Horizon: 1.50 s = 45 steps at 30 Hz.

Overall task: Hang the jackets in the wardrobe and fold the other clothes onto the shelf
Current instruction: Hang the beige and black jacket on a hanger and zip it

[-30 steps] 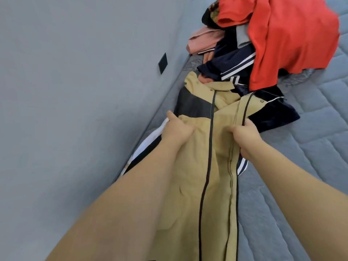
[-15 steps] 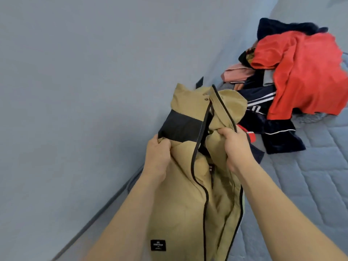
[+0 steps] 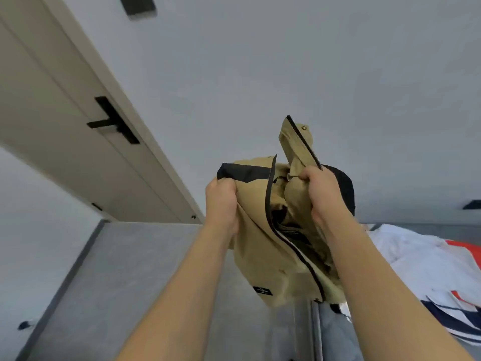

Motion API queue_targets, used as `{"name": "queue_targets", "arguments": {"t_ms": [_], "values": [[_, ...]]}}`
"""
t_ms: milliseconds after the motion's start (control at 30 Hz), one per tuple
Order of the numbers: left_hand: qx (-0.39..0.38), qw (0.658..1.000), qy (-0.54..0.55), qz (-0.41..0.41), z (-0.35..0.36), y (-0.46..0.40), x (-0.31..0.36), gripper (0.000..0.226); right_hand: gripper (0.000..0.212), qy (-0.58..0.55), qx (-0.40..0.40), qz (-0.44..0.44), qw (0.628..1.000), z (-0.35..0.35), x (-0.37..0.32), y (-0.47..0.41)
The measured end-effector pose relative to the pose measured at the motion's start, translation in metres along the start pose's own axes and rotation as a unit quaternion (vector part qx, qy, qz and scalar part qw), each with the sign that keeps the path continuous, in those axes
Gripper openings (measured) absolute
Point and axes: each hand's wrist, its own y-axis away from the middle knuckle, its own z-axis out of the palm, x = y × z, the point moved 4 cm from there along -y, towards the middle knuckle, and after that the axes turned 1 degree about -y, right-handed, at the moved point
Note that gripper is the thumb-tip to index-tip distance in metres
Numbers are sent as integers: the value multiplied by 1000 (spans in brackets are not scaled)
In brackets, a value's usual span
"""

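Door: a beige door [image 3: 52, 105] filled the upper left of the frame, tilted by the camera angle, with a black lever handle [image 3: 114, 122] on it.
Wall: a plain pale grey wall [image 3: 286, 61] covered the top and centre of the frame, with a small dark plate [image 3: 140, 5] at the top edge.
Floor: a grey surface [image 3: 125, 269] lay at lower left, under the left forearm.
Left hand: the left hand [image 3: 221, 201] was raised at centre frame, its fingers curled tight round the left front edge of the jacket, just below a black panel.
Jacket: a tan jacket [image 3: 263, 256] with black trim hung in the air between the two hands at centre frame, clear of the bed. Its front was open, the dark zip [image 3: 270, 204] ran down the middle, and a small black label [image 3: 262, 291] sat near the lower hem. One collar flap with a brass snap stood up above the right hand.
Right hand: the right hand [image 3: 326, 194] was right of centre, level with the left, its fingers closed round bunched tan cloth near the collar.
Bed: a grey quilted mattress [image 3: 335, 340] showed at lower right.
Other clothes: a white garment [image 3: 421, 259] with orange and navy parts lay on the bed at the right edge, behind the right forearm.
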Motion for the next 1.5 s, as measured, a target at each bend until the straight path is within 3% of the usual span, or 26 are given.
{"name": "queue_targets", "arguments": {"t_ms": [233,367,433,533,700,733,833,933,1033,1200,1300,1400,1500], "values": [[133,952,263,-85,-208,69,1,20,11,89,-156,5,984,173,40,110],[221,914,327,-93,-307,129,-20,12,12,179,-188,-16,965,233,86,183],[249,897,354,-86,-350,158,-39,21,8,241,-238,-19,941,262,112,219],[280,875,382,-102,-406,205,-68,40,7,329,-355,0,875,308,150,275],[374,846,358,-129,-496,314,-104,8,24,413,-539,63,732,357,214,388],[400,833,364,-119,-515,338,-110,16,24,418,-571,69,704,363,226,412],[467,792,384,-84,-562,412,-120,31,22,438,-640,102,623,373,261,483],[514,762,390,-48,-601,485,-120,17,30,435,-700,138,549,381,291,559],[542,746,386,-4,-640,546,-119,16,46,416,-736,172,506,394,313,635],[543,742,385,77,-707,619,-109,16,32,404,-743,172,505,427,336,745],[536,746,381,105,-741,643,-98,21,28,429,-738,122,507,452,339,783],[538,744,376,122,-772,654,-88,32,33,441,-720,50,534,489,334,808],[530,744,378,154,-806,655,-81,32,37,422,-708,48,564,525,333,826]]}}
